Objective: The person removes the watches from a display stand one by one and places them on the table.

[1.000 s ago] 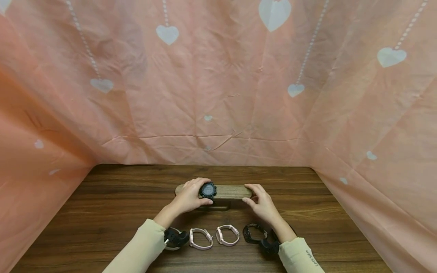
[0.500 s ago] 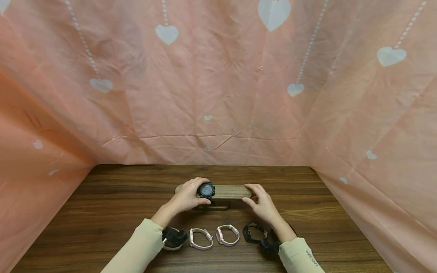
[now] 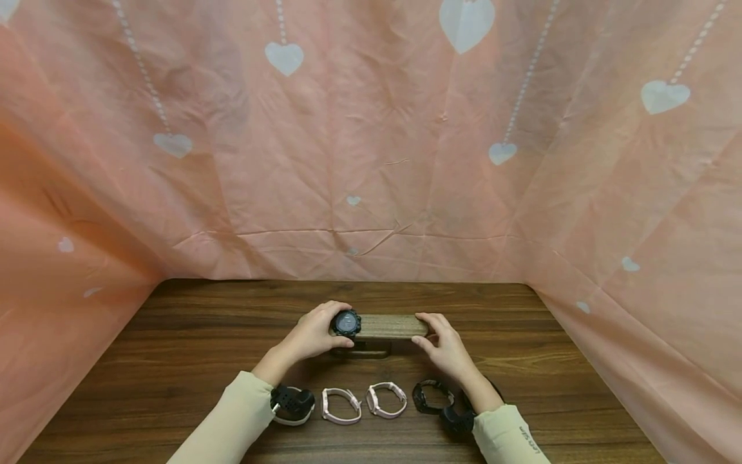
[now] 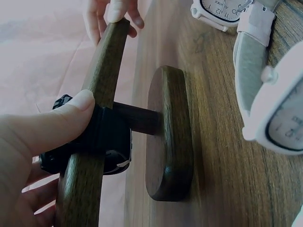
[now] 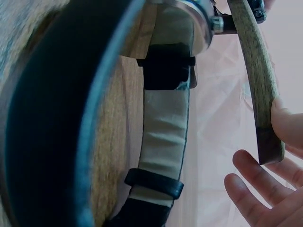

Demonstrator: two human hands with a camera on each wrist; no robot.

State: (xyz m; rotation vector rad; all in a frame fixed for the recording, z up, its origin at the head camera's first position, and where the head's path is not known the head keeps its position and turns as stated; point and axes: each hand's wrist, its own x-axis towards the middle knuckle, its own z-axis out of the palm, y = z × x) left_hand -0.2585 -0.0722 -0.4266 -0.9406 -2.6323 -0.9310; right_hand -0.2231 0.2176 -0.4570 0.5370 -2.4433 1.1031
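Observation:
A wooden T-shaped watch stand point(image 3: 391, 327) stands on the table, its crossbar running left to right above a rounded base point(image 4: 173, 137). Looped round the left part of the crossbar is a black watch point(image 3: 346, 323), its dial facing up. My left hand point(image 3: 313, 332) pinches this watch, thumb on the near side and fingers on the far side. With thumb and fingers, my right hand point(image 3: 446, 345) holds the crossbar's right end. In the left wrist view the black watch's strap point(image 4: 106, 137) encircles the bar; its dial is mostly hidden there.
Several watches lie in a row nearer the front: a pale one point(image 3: 297, 422) partly behind the left wrist camera, two pale pink ones point(image 3: 341, 420) point(image 3: 386, 414), and a black one point(image 3: 426, 407). Pink curtains point(image 3: 371, 161) with white hearts surround the wooden table point(image 3: 232, 309).
My left hand and the black watch have slid left along the crossbar, towards its left end. My right hand has stayed at the right end.

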